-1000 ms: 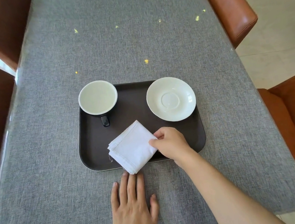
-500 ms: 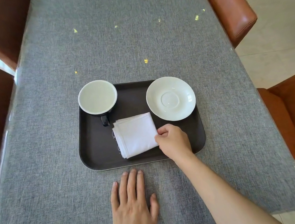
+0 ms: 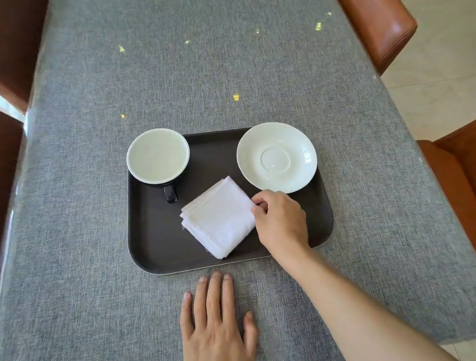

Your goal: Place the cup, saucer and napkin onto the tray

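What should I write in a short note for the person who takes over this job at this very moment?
Right hand: its fingers pinch the right corner of the napkin, which lies turned at an angle on the tray.
Left hand: flat and open on the tablecloth, in front of the tray, holding nothing.
Cup: on the tray's far left corner, handle toward you.
Saucer: on the far right of the tray, its rim slightly past the edge.
Done: all three things are on the tray.
Left: let go of the napkin; perhaps straighten it first.

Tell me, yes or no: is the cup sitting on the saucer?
No, the cup and saucer stand apart on the tray.
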